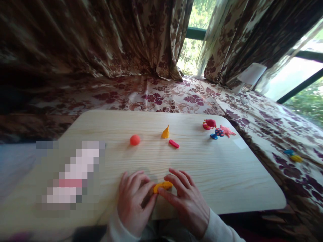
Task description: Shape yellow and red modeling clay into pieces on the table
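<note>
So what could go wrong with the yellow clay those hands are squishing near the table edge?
The yellow clay piece sits close to the near edge of the wooden table, pinched between the left hand and the right hand, so it might slip off. Squeezing hard could flatten or tear it. The red stick and orange ball lie loose ahead; a reaching sleeve might knock them.

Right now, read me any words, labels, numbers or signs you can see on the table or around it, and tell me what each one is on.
None can be read.
The wooden table, the clay pieces and the yellow clay between the left hand and right hand bear no writing.
The pixelated patch on the table's left is blurred: nothing legible.
The curtains and cloth show only a floral pattern.
</note>
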Demonstrator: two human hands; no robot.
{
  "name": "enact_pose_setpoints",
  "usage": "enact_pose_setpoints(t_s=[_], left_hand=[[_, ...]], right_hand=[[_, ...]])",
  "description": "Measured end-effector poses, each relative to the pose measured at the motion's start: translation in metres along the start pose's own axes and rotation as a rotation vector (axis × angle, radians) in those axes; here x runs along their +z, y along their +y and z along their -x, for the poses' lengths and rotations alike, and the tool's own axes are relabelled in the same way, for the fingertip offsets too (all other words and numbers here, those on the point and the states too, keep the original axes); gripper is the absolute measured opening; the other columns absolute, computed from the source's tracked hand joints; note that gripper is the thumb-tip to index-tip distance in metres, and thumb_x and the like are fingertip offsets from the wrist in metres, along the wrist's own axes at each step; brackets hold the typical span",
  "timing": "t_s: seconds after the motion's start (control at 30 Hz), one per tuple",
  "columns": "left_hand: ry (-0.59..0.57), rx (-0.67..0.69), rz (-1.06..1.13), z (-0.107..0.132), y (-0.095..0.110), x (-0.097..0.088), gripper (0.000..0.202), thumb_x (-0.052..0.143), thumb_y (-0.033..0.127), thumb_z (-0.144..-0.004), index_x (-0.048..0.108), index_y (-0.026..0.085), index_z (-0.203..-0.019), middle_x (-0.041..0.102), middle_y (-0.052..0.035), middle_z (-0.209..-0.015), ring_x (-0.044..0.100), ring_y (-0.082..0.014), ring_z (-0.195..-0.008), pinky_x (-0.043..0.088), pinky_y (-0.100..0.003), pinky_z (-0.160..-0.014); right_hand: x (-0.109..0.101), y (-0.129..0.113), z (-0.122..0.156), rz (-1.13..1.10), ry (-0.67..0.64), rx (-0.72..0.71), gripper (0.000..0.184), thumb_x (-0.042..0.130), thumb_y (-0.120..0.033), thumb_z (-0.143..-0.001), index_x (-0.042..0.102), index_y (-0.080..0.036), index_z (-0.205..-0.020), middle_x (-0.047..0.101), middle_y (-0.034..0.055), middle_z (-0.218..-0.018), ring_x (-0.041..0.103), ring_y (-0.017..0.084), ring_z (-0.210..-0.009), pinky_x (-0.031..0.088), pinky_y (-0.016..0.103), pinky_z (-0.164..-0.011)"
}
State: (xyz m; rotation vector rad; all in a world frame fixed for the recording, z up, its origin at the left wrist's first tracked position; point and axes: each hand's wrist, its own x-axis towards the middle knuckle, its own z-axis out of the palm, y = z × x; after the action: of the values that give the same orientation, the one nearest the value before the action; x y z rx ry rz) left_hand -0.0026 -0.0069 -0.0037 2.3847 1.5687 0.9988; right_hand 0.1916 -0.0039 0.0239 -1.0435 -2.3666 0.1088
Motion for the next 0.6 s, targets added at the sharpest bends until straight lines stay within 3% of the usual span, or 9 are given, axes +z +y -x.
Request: enact_pose_setpoints(t_s=[0.6], left_hand=[[-0.029,-0.049,0.054,0.002,-0.001,0.002,0.012,0.057,0.021,-0.080,0.062,0.026,-0.089,0.060,-0.0031,-0.093,0.049,-0.0255,-0.106,0.023,-0.054,-0.101]], right_hand=[[-0.003,-0.003,-0.017,-0.073,-0.081,-0.026,0.032,0.044,-0.016,-0.091,0.062,-0.028,-0.114,0.059,0.0081,-0.114,0.041,0.029,-0.124,0.039,0.052,-0.095]])
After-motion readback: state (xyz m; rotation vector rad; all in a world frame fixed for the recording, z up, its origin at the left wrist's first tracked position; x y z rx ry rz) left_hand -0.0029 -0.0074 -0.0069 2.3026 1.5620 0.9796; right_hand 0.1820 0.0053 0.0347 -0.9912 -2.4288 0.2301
